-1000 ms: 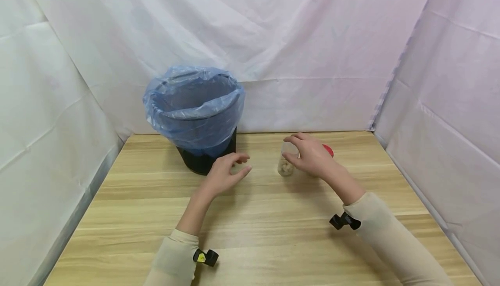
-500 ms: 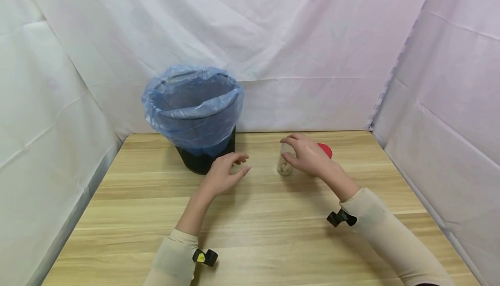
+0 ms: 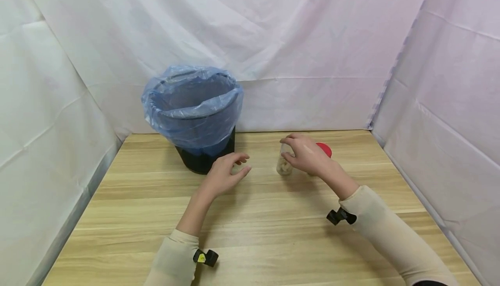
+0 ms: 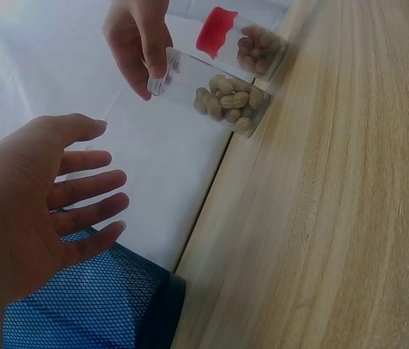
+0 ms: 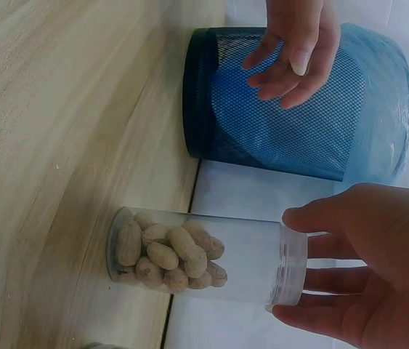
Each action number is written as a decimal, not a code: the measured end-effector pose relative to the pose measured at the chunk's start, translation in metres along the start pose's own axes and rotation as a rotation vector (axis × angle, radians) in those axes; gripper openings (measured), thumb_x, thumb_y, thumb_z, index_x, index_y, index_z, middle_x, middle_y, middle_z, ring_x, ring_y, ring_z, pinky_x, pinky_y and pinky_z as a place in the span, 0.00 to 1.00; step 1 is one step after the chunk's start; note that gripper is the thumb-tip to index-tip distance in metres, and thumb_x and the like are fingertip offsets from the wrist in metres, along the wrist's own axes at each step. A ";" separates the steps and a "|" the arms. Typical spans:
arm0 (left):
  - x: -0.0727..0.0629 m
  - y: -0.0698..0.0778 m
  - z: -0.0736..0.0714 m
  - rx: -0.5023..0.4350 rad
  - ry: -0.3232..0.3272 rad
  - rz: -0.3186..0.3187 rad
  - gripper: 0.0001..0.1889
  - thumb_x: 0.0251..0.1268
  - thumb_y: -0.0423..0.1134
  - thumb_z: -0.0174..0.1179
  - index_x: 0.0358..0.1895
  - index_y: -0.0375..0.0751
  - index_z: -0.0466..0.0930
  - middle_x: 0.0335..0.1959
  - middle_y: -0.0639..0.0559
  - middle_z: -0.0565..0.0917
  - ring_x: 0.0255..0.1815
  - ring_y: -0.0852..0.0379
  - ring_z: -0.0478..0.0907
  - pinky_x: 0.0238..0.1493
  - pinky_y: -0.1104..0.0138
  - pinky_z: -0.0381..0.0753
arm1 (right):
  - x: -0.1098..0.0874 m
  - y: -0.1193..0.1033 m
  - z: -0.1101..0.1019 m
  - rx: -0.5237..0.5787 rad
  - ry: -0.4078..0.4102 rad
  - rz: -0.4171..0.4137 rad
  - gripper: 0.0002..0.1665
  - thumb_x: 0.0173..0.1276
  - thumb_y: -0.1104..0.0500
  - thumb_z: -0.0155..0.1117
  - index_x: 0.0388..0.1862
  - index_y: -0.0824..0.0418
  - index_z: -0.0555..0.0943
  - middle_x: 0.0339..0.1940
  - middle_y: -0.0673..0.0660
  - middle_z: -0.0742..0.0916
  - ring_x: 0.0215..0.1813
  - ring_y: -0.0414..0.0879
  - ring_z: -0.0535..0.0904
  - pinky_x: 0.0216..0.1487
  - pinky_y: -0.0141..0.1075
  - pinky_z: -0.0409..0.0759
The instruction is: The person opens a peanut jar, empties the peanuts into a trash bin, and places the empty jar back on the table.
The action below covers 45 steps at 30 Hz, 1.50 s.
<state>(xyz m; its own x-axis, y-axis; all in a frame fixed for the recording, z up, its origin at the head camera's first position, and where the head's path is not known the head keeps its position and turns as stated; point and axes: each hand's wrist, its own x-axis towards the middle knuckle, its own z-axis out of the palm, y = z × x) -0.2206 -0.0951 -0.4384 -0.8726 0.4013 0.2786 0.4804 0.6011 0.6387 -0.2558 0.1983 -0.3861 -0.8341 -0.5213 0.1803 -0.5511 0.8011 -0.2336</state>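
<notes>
A clear jar (image 5: 251, 254) with peanuts (image 5: 166, 253) in its lower part stands upright on the table. My right hand (image 3: 307, 153) grips its bare, lidless rim from above, the thumb on one side and the fingers on the other, as the right wrist view shows. My left hand (image 3: 224, 173) holds nothing. Its fingers are spread and relaxed in the left wrist view, in front of the waste bin and apart from the jar.
A second clear jar (image 4: 259, 52) with a red lid (image 3: 324, 149) and brown nuts stands just right of the first. The black mesh bin (image 5: 284, 109), lined with a blue bag (image 3: 195, 116), stands at the back left of the wooden table (image 3: 250, 234). White cloth (image 3: 304, 60) hangs behind.
My right hand has shifted slightly left at the jar's rim, so more of the red lid behind it shows. The jar has barely moved, and my left hand has stayed in place.
</notes>
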 end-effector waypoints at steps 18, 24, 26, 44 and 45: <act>0.000 0.002 0.000 0.000 0.005 0.023 0.19 0.76 0.47 0.69 0.63 0.42 0.86 0.55 0.45 0.90 0.57 0.47 0.87 0.59 0.52 0.87 | -0.015 -0.007 -0.011 0.150 0.142 0.028 0.26 0.76 0.53 0.73 0.68 0.62 0.84 0.65 0.63 0.87 0.64 0.63 0.84 0.62 0.59 0.84; -0.001 0.003 0.002 -0.001 0.012 0.032 0.20 0.74 0.47 0.71 0.63 0.42 0.86 0.56 0.46 0.90 0.57 0.47 0.87 0.60 0.52 0.87 | -0.025 -0.012 -0.007 0.232 0.287 -0.008 0.23 0.75 0.55 0.74 0.66 0.60 0.86 0.63 0.61 0.89 0.56 0.59 0.86 0.51 0.54 0.84; -0.001 0.003 0.003 0.003 0.014 0.037 0.21 0.74 0.47 0.71 0.63 0.42 0.86 0.56 0.46 0.90 0.57 0.47 0.87 0.59 0.53 0.87 | -0.027 -0.013 -0.005 0.268 0.334 -0.015 0.23 0.75 0.55 0.75 0.66 0.59 0.86 0.63 0.61 0.89 0.61 0.59 0.86 0.57 0.54 0.88; 0.002 0.012 0.010 -0.077 0.059 0.104 0.38 0.62 0.49 0.79 0.73 0.41 0.77 0.67 0.44 0.84 0.64 0.45 0.84 0.62 0.53 0.87 | -0.045 -0.030 -0.002 0.729 0.421 -0.025 0.25 0.75 0.67 0.72 0.69 0.65 0.83 0.66 0.60 0.86 0.67 0.49 0.83 0.67 0.34 0.83; 0.002 0.014 0.010 -0.092 0.063 0.110 0.38 0.62 0.49 0.79 0.73 0.41 0.77 0.67 0.43 0.84 0.65 0.46 0.83 0.63 0.53 0.87 | -0.045 -0.031 -0.001 0.744 0.422 -0.028 0.25 0.74 0.67 0.72 0.69 0.65 0.83 0.66 0.59 0.86 0.67 0.48 0.83 0.67 0.34 0.83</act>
<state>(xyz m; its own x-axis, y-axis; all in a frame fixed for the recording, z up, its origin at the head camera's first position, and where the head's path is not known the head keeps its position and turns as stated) -0.2146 -0.0789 -0.4367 -0.8201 0.4153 0.3936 0.5661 0.4889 0.6637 -0.2009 0.1978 -0.3860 -0.8232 -0.2667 0.5011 -0.5657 0.3113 -0.7636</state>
